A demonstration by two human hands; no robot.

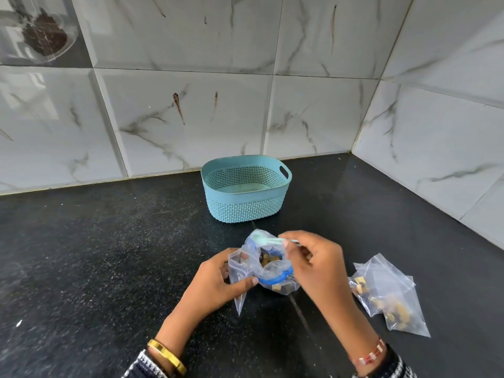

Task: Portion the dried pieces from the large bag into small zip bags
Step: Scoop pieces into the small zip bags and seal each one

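Observation:
The large clear bag with a blue zip rim stands open on the black counter, with tan and dark dried pieces inside. My left hand grips a small clear zip bag against the large bag's left side. Over the large bag's mouth, my right hand pinches a pale green plastic spoon; the bowl points left and looks blurred. Small zip bags with dried pieces in them lie flat to the right.
A light blue perforated basket with a handle hole stands behind the bags near the tiled wall. Marble-look tiles meet at a corner at the right. A glass jar with dark contents shows at the top left.

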